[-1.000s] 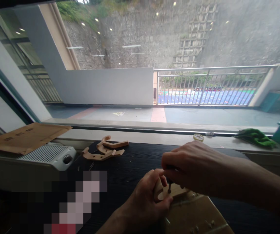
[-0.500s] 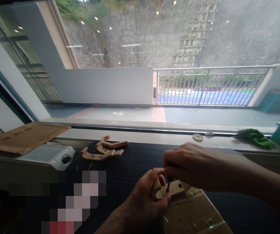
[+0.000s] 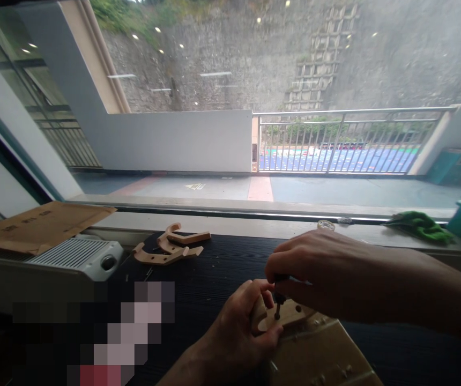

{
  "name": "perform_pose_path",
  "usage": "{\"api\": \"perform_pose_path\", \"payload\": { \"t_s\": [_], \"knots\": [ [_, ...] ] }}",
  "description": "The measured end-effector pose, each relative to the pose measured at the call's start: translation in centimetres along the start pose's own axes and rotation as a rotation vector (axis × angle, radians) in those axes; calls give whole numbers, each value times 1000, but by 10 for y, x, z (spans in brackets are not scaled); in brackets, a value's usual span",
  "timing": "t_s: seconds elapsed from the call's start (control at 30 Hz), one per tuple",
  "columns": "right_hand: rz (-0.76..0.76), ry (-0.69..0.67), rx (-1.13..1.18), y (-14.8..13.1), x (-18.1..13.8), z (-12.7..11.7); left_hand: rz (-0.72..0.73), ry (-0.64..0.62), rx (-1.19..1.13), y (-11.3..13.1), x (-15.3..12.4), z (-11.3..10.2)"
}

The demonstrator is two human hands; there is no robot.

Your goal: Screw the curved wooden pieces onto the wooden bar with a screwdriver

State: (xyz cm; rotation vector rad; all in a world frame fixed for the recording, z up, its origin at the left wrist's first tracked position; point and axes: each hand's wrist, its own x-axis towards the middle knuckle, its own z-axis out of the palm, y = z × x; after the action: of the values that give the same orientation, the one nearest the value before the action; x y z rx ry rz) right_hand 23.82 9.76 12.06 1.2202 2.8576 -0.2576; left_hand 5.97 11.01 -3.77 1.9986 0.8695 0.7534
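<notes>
Where the windowsill (image 3: 230,226) runs along its far edge, I log one bench (image 3: 222,268), black, wood-grained. Brown envelope (image 3: 45,225), one, atop a white unit (image 3: 77,257) with a ribbed top, far left. Tan board (image 3: 319,354), one, glossy, small bits scattered on it. Right hand (image 3: 311,262), curled tight around a dark driver (image 3: 279,297). Left hand (image 3: 246,316), thumb and fingers pinching a wooden piece (image 3: 289,318). Green cloth (image 3: 419,226), bunched, on the sill at right. Curved wooden parts (image 3: 170,246), drilled, heaped far left on the bench; I cannot fix their count. Wooden piece: over the board's far end, one dark hole exposed, driver tip meeting its face. Tape roll (image 3: 326,225), on the sill, just beyond the right hand. Slim metal bits (image 3: 148,274), loose near the curved parts, too small to identify.
</notes>
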Motion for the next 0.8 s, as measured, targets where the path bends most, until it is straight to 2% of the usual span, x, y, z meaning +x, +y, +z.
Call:
{"api": "perform_pose_path", "payload": {
  "t_s": [0.27, 0.43, 0.6, 0.8],
  "knots": [
    [61, 95, -52, 3, 8, 14, -21, -17, -34, 1, 4, -1],
    [-9, 134, -169, 4, 7, 18, -13, -4, 14, -1, 2, -1],
    [63, 72, -116, -2, 4, 6, 11, -19, 6, -1, 1, -1],
    [-49, -7, -1, -3, -2, -3, -5, -39, -11, -1, 1, -2]
  ]
}}
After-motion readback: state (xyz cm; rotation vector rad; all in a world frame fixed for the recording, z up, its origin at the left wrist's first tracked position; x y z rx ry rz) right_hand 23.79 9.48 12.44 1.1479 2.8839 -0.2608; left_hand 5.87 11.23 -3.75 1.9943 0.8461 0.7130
